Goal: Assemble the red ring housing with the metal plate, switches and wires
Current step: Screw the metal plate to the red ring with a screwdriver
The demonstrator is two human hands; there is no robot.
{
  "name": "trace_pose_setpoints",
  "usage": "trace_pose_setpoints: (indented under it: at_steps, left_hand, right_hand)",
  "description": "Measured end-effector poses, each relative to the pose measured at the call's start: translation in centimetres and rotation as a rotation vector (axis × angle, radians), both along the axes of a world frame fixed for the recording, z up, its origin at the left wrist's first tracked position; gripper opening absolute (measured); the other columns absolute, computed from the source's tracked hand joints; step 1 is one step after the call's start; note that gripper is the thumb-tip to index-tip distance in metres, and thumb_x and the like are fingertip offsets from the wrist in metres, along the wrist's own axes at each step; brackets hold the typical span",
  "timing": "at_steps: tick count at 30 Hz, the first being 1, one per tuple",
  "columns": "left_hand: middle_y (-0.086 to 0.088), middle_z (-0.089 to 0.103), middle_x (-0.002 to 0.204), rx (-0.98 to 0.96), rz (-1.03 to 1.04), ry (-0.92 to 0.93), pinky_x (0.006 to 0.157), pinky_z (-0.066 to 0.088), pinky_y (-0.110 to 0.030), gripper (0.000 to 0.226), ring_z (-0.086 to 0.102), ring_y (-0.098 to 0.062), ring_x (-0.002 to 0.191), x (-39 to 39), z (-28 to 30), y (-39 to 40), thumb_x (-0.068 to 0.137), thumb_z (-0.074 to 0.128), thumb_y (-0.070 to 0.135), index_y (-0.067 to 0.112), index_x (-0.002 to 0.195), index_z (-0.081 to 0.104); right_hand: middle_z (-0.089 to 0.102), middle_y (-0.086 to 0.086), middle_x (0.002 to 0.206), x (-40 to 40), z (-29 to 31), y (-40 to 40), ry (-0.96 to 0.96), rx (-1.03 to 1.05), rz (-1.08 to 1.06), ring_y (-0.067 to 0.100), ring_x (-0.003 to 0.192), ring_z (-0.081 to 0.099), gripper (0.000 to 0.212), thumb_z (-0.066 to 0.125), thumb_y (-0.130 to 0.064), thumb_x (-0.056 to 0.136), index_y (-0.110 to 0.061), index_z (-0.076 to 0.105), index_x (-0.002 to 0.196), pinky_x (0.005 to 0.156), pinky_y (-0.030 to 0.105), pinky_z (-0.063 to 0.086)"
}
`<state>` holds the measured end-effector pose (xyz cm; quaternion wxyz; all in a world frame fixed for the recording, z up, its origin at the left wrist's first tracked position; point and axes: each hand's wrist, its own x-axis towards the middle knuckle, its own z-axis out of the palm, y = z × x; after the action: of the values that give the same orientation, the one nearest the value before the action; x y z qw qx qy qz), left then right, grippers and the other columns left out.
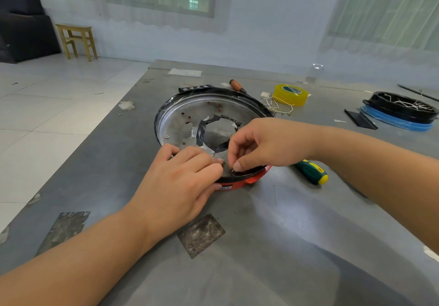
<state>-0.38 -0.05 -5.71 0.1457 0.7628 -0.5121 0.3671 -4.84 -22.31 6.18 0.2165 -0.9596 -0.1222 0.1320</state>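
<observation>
Red ring housing (pixel 247 180) lies on the tabletop (pixel 273 234) beneath both grips, metal plate (pixel 187 125) inside. Right hand (pixel 263 144) pinches something tiny, possibly a screw; left hand (pixel 183 182) curls over the near rim, steadying. Seat it squarely before pressing.

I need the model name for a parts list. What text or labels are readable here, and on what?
None can be read.
Label on the red ring housing: print too small.
Green and white label on the yellow tape roll: blurred.
Black strip at the housing's far rim: white marks, illegible.
</observation>
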Motion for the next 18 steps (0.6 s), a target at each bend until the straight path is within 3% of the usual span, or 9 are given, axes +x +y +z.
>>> trace_pose_setpoints:
  at_steps: [2, 7, 11, 18]
  left_hand:
    - [0.009, 0.072, 0.112, -0.002, -0.023, -0.029, 0.078, 0.045, -0.044, 0.012, 0.067, -0.024, 0.105, -0.16, 0.02, 0.07, 0.103, 0.061, 0.033, 0.023, 0.098, 0.062]
    - [0.007, 0.075, 0.116, -0.012, -0.032, -0.077, 0.075, 0.044, -0.042, 0.014, 0.069, -0.025, 0.103, -0.4, 0.2, 0.04, 0.105, 0.06, 0.03, 0.023, 0.093, 0.061]
    - [0.008, 0.075, 0.116, -0.009, -0.022, -0.076, 0.075, 0.044, -0.042, 0.016, 0.069, -0.025, 0.103, -0.43, 0.28, 0.06, 0.105, 0.06, 0.03, 0.022, 0.092, 0.064]
    - [0.01, 0.075, 0.115, -0.004, 0.008, -0.06, 0.075, 0.044, -0.042, 0.016, 0.069, -0.024, 0.102, -0.41, 0.28, 0.02, 0.103, 0.062, 0.033, 0.022, 0.092, 0.067]
  right_hand:
    - [0.076, -0.011, 0.088, -0.12, 0.11, -0.04, -0.028, -0.025, 0.002, 0.007, 0.082, 0.07, 0.005, 0.074, -0.025, 0.092, -0.03, 0.076, 0.094, 0.081, 0.026, 0.057]
    - [0.074, -0.019, 0.08, -0.27, 0.34, 0.02, -0.008, -0.023, 0.001, -0.004, 0.073, 0.066, 0.008, 0.078, -0.027, 0.089, -0.034, 0.077, 0.086, 0.068, 0.009, 0.048]
    - [0.073, -0.018, 0.082, -0.23, 0.04, 0.3, -0.036, -0.104, 0.013, 0.001, 0.076, 0.065, 0.003, 0.078, -0.032, 0.087, -0.035, 0.078, 0.087, 0.071, 0.016, 0.048]
    - [0.073, -0.023, 0.083, 0.16, 0.21, 0.68, -0.024, -0.16, 0.009, -0.003, 0.079, 0.065, 0.003, 0.077, -0.032, 0.088, -0.034, 0.078, 0.089, 0.07, 0.011, 0.048]
